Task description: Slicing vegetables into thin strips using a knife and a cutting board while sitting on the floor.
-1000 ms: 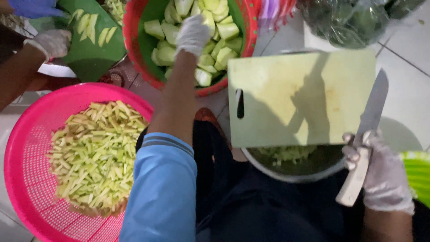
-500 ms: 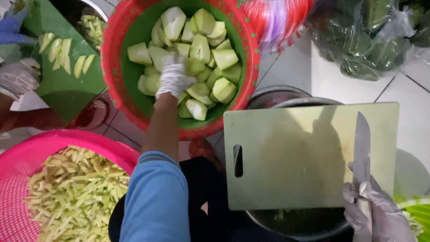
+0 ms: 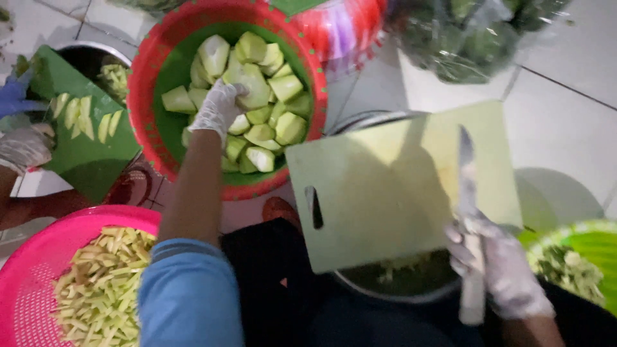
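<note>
While left hand [image 3: 218,109] grabs green chunk [image 3: 254,87] (gloved) | right hand [image 3: 504,270] grips knife [image 3: 468,212]

A pink colander [image 3: 29,270] of pale strips [image 3: 99,292], a dark green board [image 3: 83,151] with slices, and bagged greens [image 3: 469,35].

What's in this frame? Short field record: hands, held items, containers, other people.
left hand: gloved, reaching into the red basin, fingers on a pale green chunk
right hand: gloved, gripping a knife, blade flat over the board
cutting board: light green, bare, resting on a metal bowl
pink basket: lower left, holds thin green strips
green basket: right edge, shredded greens inside
co-worker's hand: gloved, at a dark green board with slices
bagged greens: top right
</note>
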